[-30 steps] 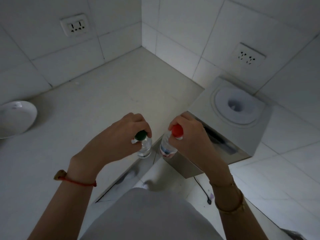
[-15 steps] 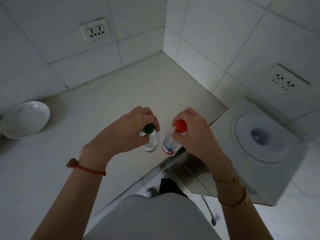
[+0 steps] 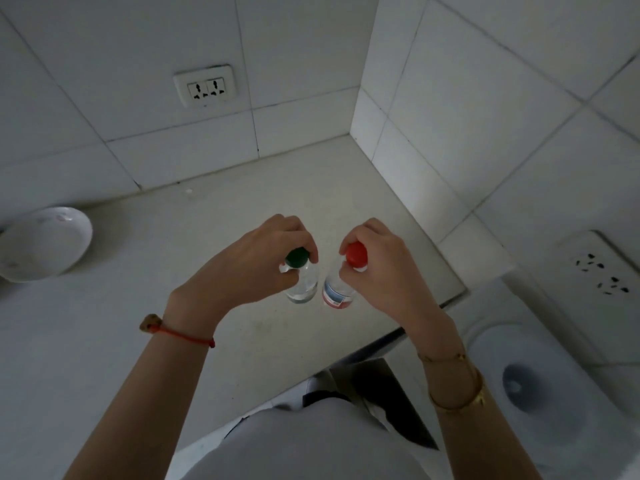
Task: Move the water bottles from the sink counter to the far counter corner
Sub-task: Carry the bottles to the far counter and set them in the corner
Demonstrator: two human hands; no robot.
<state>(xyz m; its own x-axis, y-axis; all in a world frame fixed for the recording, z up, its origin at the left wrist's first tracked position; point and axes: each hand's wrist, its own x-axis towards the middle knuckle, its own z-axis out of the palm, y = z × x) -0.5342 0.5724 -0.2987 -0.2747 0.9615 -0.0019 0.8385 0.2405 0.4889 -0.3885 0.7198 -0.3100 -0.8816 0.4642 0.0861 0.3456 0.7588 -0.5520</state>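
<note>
The left hand [image 3: 249, 268] pinched the green-capped clear plastic bottle [image 3: 300, 275], the right hand [image 3: 384, 271] the red-capped labelled bottle [image 3: 341, 282], both over the pale desk [image 3: 173, 258] near its corner. Held by the necks, they could knock together or tip on landing.

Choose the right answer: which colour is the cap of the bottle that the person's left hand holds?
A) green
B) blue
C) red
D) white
A: the left hand grips the bottle with the green cap near its top, while the right hand holds the bottle with the red cap beside it, both above the counter.
</note>
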